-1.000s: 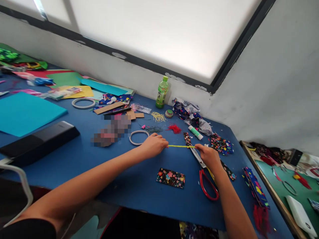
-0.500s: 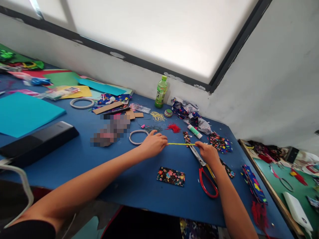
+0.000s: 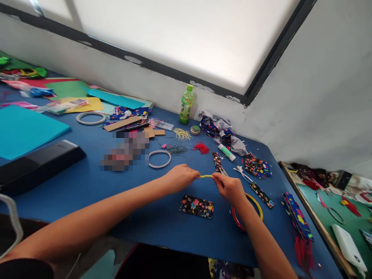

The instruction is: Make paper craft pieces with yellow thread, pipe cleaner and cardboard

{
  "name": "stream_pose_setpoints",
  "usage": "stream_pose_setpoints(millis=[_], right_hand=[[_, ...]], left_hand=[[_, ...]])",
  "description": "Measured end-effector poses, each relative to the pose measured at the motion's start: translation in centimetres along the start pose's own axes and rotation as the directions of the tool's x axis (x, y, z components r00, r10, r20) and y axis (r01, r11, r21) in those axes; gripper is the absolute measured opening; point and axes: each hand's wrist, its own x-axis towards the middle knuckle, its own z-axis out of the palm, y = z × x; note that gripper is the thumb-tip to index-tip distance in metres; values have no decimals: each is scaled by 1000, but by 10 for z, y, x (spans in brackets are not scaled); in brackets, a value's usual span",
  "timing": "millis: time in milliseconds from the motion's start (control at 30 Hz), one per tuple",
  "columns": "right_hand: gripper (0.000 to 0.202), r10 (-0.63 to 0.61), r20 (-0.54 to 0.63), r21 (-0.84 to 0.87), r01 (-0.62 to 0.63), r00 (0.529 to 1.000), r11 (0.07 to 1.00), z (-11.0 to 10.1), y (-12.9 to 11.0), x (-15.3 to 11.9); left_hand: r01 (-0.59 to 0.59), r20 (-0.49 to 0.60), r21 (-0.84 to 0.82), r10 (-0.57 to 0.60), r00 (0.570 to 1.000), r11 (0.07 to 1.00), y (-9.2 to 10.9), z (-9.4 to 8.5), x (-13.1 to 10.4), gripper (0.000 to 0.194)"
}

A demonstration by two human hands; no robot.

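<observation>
A short stretch of yellow cord (image 3: 206,176) runs taut between my two hands above the blue table. My left hand (image 3: 183,178) pinches one end with its fingers closed. The other end is pinched by the thumb and fingers of my right hand (image 3: 231,190). Under my right hand and forearm lie scissors with red and yellow handles (image 3: 259,205), partly hidden. A black floral fabric rectangle (image 3: 197,206) lies flat just below the hands. A narrow floral strip (image 3: 216,162) sits beyond my right hand, by the scissors' tip.
A white ring (image 3: 159,159), red threads (image 3: 200,147), yellow strands (image 3: 182,134) and a glue stick (image 3: 226,152) lie farther back. A green bottle (image 3: 186,104) stands near the wall. Fabric scraps (image 3: 258,164) are at right, a black box (image 3: 43,164) at left.
My hands have come closer together and lower, with less yellow cord showing between them. My right hand has moved left, and the scissors' handles look farther apart. The view has shifted slightly.
</observation>
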Motion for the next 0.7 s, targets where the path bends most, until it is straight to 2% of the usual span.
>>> stream_pose_setpoints(millis=[67,267,400,467,567,700], right_hand=[[24,-20,-11,20,20,1000,1000,-2,-2,-2],[28,-27,-17,8,27,999,1000,0,1,5],[47,-79,0,0,79,997,997,7,-18,10],[49,-87,20,23,87,996,996,9,-30,12],[47,-8,11,64,7,1000,998,7,-40,16],[31,144,-31,118,-140,989,983,-4,-36,19]], left_hand=[[16,23,-16,-15,1000,1000,0,0,-1,23],[89,-15,-63,-90,996,994,-8,1,-4,23],[49,-54,-98,-55,997,994,-3,4,1,24],[21,-84,-100,-30,996,995,3,1,4,28],[1,-145,-90,-14,989,996,10,-7,6,28],[17,-233,-80,-35,972,997,12,-17,9,22]])
